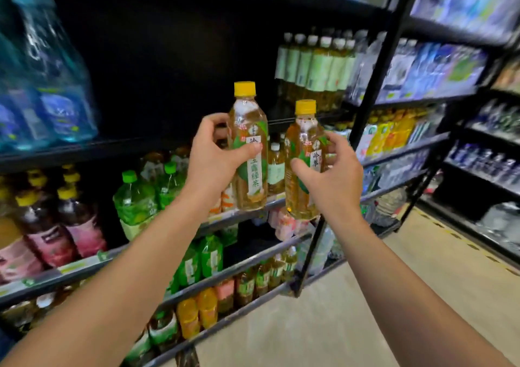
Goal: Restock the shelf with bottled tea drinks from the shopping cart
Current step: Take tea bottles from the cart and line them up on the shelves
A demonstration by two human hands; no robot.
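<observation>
Yellow-capped tea bottles (249,147), full & prob heavy-ish w/ slick plastic, were up by the shelf (247,212), left hand (213,155) & right hand (334,175) each gripping one mid-label.

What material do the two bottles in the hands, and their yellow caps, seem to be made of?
Left bottle and right bottle: apparently clear glossy plastic, since the amber tea shows through and highlights glint. Yellow caps: opaque plastic, probably, with a duller sheen. Labels look like printed film.

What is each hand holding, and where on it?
The left hand grips one tea bottle around its labelled middle; the right hand grips another tea bottle likewise.
</observation>
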